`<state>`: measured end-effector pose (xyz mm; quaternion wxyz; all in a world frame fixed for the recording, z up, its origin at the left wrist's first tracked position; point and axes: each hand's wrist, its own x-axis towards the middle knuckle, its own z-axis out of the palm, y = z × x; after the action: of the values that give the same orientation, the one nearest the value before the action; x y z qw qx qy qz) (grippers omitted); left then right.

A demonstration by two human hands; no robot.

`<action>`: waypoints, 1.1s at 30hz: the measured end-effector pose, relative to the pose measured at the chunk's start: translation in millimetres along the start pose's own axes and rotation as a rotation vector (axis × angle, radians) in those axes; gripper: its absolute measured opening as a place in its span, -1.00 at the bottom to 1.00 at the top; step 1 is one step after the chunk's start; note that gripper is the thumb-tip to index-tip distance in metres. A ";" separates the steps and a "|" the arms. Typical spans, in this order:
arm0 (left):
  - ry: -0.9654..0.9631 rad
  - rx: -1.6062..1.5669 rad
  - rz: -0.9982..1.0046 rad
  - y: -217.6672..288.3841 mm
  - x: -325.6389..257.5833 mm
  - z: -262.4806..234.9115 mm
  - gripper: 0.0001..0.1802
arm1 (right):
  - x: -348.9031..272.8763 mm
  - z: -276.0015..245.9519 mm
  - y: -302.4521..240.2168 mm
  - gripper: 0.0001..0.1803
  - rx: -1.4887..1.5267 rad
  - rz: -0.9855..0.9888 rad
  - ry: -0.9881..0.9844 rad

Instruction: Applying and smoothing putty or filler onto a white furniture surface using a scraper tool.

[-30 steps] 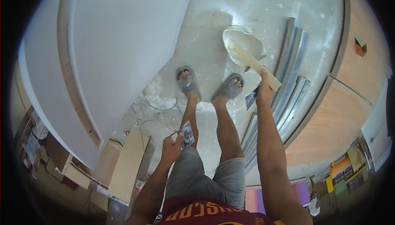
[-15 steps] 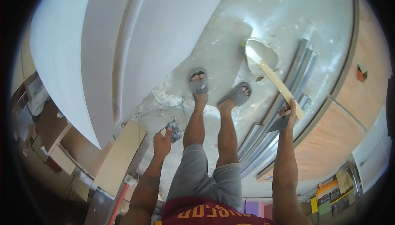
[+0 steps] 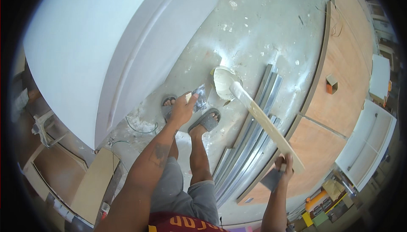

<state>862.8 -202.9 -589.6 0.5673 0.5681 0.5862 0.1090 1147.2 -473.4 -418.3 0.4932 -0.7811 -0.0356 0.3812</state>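
Note:
My left hand [image 3: 182,110] is stretched out over my feet and grips a small putty knife [image 3: 199,96], its blade close to a white bucket [image 3: 223,80] on the concrete floor. A long pale wooden stick [image 3: 263,119] leans out of that bucket. My right hand [image 3: 285,167] holds the stick's upper end together with a dark flat scraper [image 3: 271,180]. White paste coats the stick's lower end and the inside of the bucket.
A large white curved panel [image 3: 106,41] fills the upper left. Several grey metal rails [image 3: 248,141] lie on the floor to my right, beside curved plywood panels [image 3: 339,113] with a small orange box [image 3: 331,83]. My feet wear grey slippers [image 3: 207,121].
My left hand has lifted and reached forward with the putty knife toward the bucket. My right hand has drawn back and lower, still on the stick's end.

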 end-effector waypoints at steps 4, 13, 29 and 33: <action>-0.100 -0.074 -0.037 27.2 16.5 14.7 -0.47 | -49.0 -8.0 -46.5 -0.27 -0.053 -0.070 0.104; -0.327 -0.067 0.076 38.9 34.8 15.9 -0.30 | -130.6 -11.3 -108.1 -0.42 -0.433 -0.359 0.217; -0.323 -0.399 0.023 79.0 -7.7 12.3 -0.22 | -174.7 -17.2 -183.1 -0.65 -0.348 -0.143 0.381; -0.307 -0.376 0.105 79.4 -8.0 15.2 -0.24 | -176.1 -24.2 -191.2 -0.65 -0.375 -0.143 0.399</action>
<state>915.5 -190.8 -529.1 0.7389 0.4922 0.4322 0.1581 1099.2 -469.7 -161.6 0.3630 -0.9139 -0.0628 0.1706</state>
